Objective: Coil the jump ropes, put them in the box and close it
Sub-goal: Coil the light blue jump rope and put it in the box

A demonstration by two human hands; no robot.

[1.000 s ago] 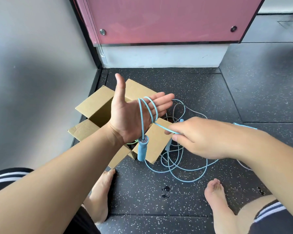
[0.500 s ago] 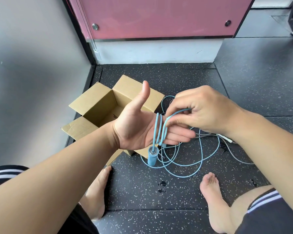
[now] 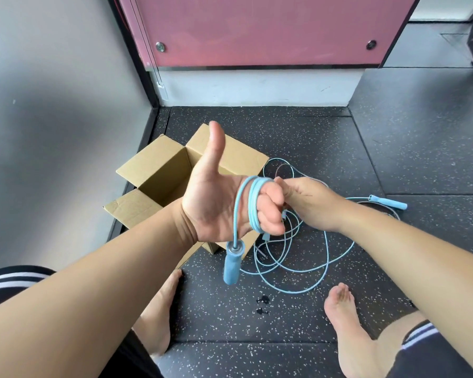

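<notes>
Dark speckled rubber flooring (image 3: 298,137) fills a corner between a grey wall and a pink panel (image 3: 257,28). An open cardboard box (image 3: 159,173) sits on it, flaps spread. The left hand (image 3: 216,205) is held palm-up above the box, thumb raised, fingers curled over several turns of a light blue jump rope (image 3: 253,203); one handle (image 3: 232,264) dangles below the palm. The right hand (image 3: 309,203), just beside those fingers, pinches the rope. Loose loops (image 3: 306,268) lie on the floor between bare feet, and the other handle (image 3: 388,202) lies further right.
</notes>
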